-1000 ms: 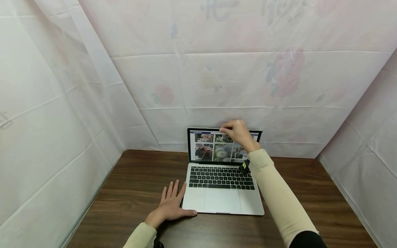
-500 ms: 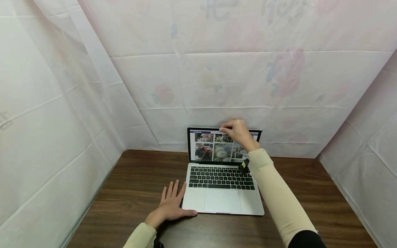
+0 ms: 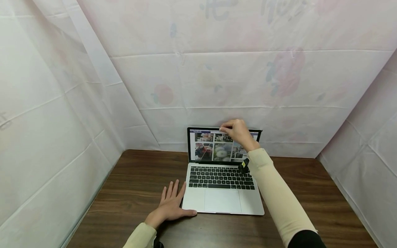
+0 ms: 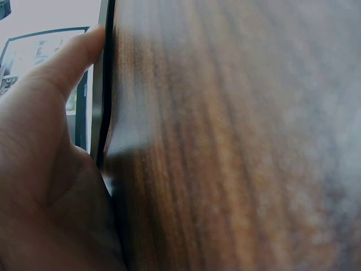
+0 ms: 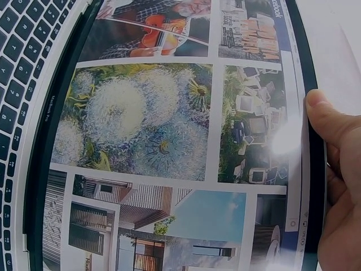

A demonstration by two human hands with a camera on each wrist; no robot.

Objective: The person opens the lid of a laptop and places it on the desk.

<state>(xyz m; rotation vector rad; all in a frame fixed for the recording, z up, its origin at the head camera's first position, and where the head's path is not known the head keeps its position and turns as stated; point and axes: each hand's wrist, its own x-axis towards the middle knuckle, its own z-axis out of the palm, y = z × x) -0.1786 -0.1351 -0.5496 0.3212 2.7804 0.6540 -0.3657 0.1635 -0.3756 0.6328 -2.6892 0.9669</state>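
An open silver laptop with black keys stands on the wooden table, its lit screen raised and showing a page of pictures. At the top edge of that screen, my right hand pinches the black bezel. In the right wrist view the thumb lies on the front of the bezel, with the other fingers behind it. My left hand lies spread on the table at the laptop's front left corner. Its thumb rests along the front edge of the base, as the left wrist view shows.
The brown table extends on both sides of the laptop. Close behind the screen hangs a pale printed cloth, with more white cloth at left and right. A small black wrist camera sits under the right sleeve, over the keyboard.
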